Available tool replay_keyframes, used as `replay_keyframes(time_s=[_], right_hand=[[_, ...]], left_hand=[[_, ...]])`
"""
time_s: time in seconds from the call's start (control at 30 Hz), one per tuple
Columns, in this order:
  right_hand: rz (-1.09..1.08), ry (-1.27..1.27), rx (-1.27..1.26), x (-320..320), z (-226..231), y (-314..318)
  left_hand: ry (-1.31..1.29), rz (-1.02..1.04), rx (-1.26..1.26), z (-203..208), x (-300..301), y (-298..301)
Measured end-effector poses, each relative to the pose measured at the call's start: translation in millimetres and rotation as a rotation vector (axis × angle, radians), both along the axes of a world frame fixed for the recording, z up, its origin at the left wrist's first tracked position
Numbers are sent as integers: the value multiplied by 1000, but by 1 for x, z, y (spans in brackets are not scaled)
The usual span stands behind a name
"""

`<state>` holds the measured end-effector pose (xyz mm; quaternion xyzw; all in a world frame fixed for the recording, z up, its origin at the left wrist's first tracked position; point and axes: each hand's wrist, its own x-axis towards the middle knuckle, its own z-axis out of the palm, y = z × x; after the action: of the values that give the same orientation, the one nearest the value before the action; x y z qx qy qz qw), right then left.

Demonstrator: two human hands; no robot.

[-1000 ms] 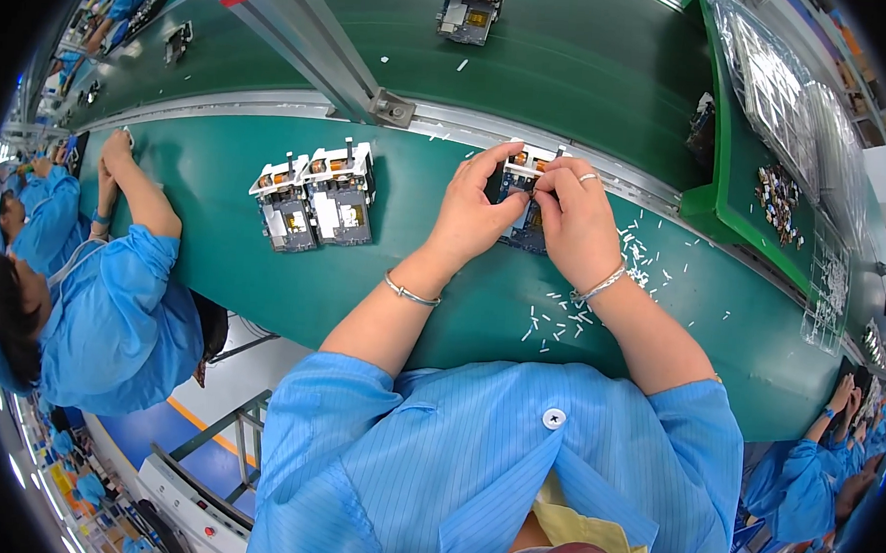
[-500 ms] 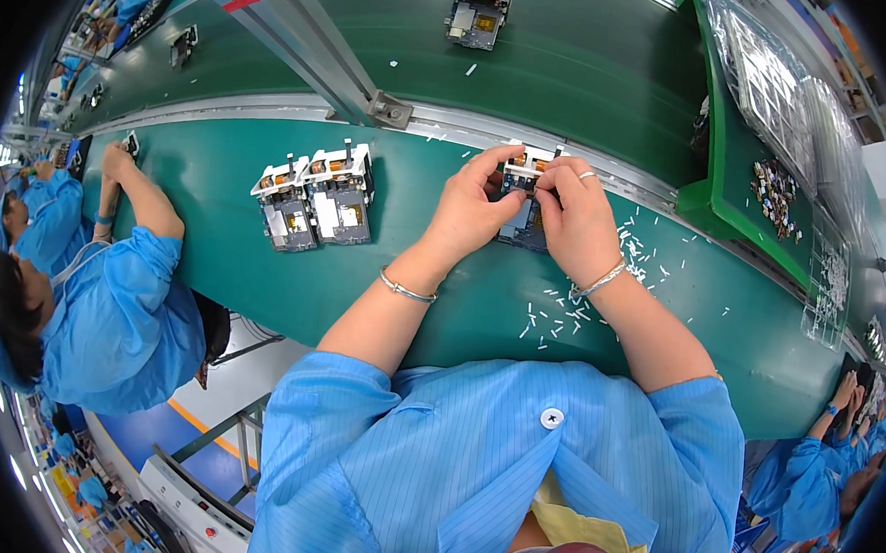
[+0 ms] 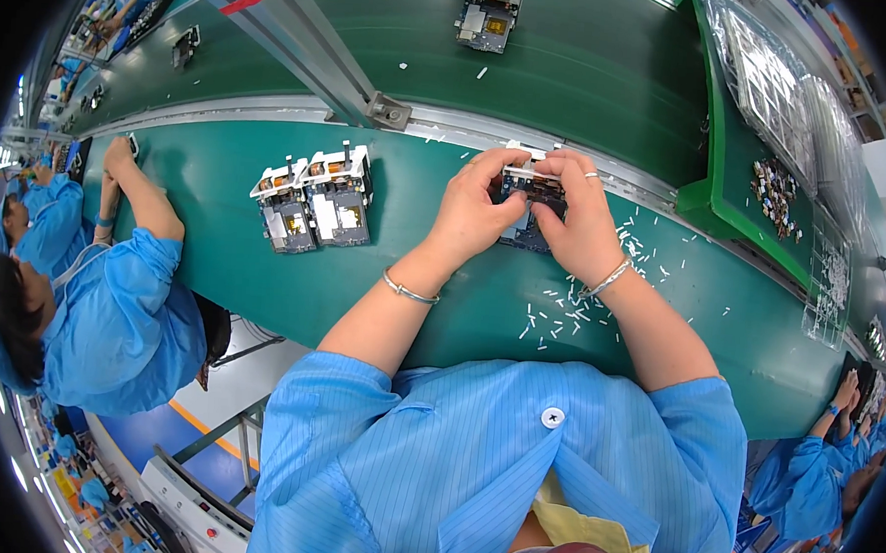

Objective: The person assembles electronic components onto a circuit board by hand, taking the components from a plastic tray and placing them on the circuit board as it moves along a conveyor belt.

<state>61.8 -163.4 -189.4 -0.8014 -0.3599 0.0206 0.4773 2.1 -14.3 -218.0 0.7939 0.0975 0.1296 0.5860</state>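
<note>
A circuit-board assembly (image 3: pixel 534 189) with a white frame along its far edge lies on the green bench between my hands. My left hand (image 3: pixel 474 212) is closed on its left side, fingers over the far edge and thumb at the near side. From the right, my right hand (image 3: pixel 578 220) grips the other side the same way, thumb bent inward. Fingers hide part of the white frame. Two similar assemblies, one on the left (image 3: pixel 288 218) and one beside it (image 3: pixel 340 211), stand on the bench to my left.
Small white strips (image 3: pixel 559 318) lie scattered near my right forearm. Beyond a metal rail, a green conveyor (image 3: pixel 595 54) carries another board assembly (image 3: pixel 487 21). A slanted metal post (image 3: pixel 315 45) rises at the far left. A green shelf (image 3: pixel 729 181) stands right. A co-worker (image 3: pixel 111 309) sits left.
Both hands have shifted their fingers: my right fingers now reach over the far edge, and its thumb has moved toward the middle. The assembly on the conveyor has slid slightly right.
</note>
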Motion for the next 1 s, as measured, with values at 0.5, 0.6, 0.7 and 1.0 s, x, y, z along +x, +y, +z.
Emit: replay_keyframes(time_s=[0.5, 0.6, 0.7, 1.0], right_hand=[[-65, 61, -162, 10, -3, 11], [-40, 36, -106, 12, -7, 9], [4, 102, -14, 15, -6, 1], [-312, -458, -30, 129, 13, -23]], left_hand=[[57, -77, -68, -2, 5, 1], [49, -85, -65, -9, 2, 2], [-113, -57, -143, -17, -4, 1], [-214, 93, -92, -32, -2, -4]])
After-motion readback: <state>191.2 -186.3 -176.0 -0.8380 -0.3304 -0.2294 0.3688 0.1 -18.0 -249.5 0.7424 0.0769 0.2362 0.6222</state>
